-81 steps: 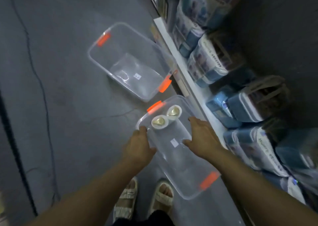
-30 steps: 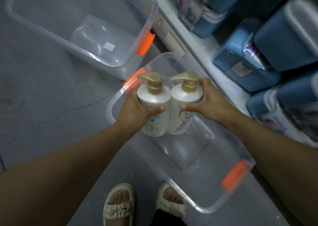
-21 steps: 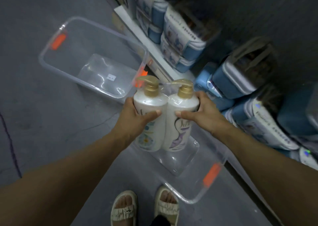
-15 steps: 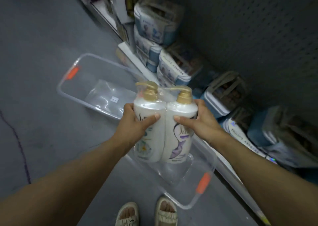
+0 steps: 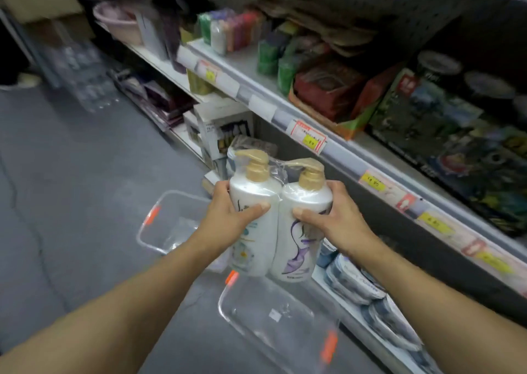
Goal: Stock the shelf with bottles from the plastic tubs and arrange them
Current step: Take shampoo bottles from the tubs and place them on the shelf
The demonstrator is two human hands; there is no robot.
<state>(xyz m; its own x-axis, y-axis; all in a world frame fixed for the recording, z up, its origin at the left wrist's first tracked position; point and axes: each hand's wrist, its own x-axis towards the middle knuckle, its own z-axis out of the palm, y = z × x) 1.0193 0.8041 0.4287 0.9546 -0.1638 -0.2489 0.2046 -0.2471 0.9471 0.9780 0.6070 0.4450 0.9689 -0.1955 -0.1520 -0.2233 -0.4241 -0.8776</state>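
Note:
Two white pump bottles with gold pumps, wrapped together in clear film, are held upright in mid-air in front of the shelf. My left hand (image 5: 228, 217) grips the left bottle (image 5: 255, 202), its thumb across the front. My right hand (image 5: 333, 219) grips the right bottle (image 5: 302, 231) in the same way. Below them on the floor lies a clear plastic tub (image 5: 273, 319) with orange handles, nothing in it. A second clear tub (image 5: 171, 225) lies further left. The grey shelf (image 5: 336, 148) with price tags runs diagonally at the right.
The upper shelf holds coloured packs (image 5: 233, 28), a red box (image 5: 328, 88) and dark packages (image 5: 445, 122). Blue and white packs (image 5: 356, 282) fill the bottom shelf. A white box (image 5: 225, 125) stands at floor level beyond. Grey floor (image 5: 71, 188) spreads to the left.
Both hands took the bottle pair out of the near tub and lifted it. The view has risen from the floor to the upper shelf.

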